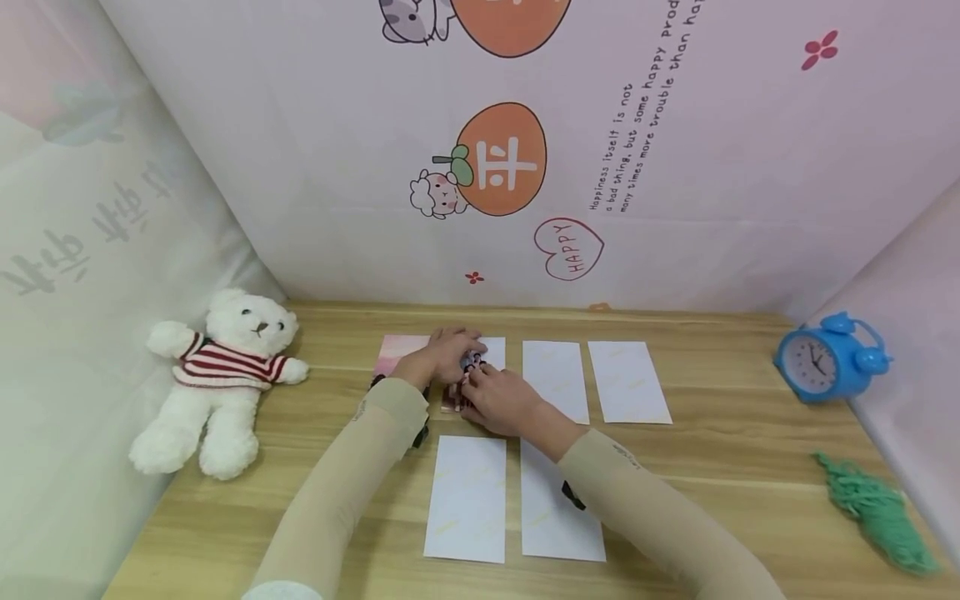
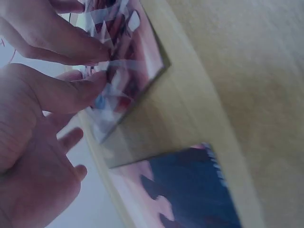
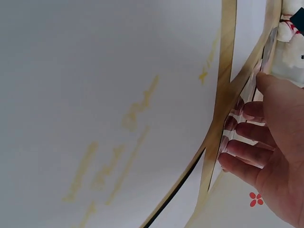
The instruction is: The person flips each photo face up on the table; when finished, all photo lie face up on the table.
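A glossy picture card (image 2: 147, 42) with a faceted, reflective surface lies between my hands, seen close in the left wrist view. My left hand (image 1: 442, 354) holds it from the far left, fingertips close together on its surface. From the right, my right hand (image 1: 504, 400) grips the same card, with its thumb near the front edge. Hands cover most of its picture in the head view. Beside it on the left, a pink picture card (image 1: 397, 345) with a dark figure (image 2: 190, 185) lies face up, partly behind my left wrist.
White cards (image 1: 553, 379) with faint yellow marks lie in two rows on the wooden table (image 1: 735, 375). A white teddy bear (image 1: 232, 367) sits at the left. On the right are a blue alarm clock (image 1: 832, 358) and green yarn (image 1: 873, 512). A printed cloth (image 1: 337, 167) hangs behind.
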Demonstrator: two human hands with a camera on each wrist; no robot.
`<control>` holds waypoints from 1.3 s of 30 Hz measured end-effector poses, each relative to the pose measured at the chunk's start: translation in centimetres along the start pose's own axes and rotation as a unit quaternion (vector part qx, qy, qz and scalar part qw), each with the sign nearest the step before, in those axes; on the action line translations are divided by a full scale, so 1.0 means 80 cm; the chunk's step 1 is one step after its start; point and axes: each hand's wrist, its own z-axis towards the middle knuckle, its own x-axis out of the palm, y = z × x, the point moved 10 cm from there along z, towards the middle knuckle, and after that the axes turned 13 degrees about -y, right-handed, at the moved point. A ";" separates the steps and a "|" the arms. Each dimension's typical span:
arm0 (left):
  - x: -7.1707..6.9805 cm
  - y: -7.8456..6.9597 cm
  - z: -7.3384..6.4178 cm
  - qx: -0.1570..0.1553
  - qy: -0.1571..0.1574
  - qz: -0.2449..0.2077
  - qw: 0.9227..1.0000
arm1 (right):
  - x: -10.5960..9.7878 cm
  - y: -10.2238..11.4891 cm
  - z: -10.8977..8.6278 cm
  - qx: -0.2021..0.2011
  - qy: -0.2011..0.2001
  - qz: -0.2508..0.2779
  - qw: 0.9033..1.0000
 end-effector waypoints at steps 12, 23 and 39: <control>-0.011 -0.021 0.005 -0.006 -0.017 0.067 0.998 | -0.041 -0.040 -0.060 0.060 -0.046 0.077 0.994; 0.002 -0.076 0.041 0.029 -0.030 0.060 0.997 | -0.037 -0.094 -0.142 0.121 0.011 0.061 0.991; 0.028 -0.107 0.056 0.013 -0.011 0.038 0.999 | -0.027 -0.108 -0.163 0.150 0.051 0.113 0.981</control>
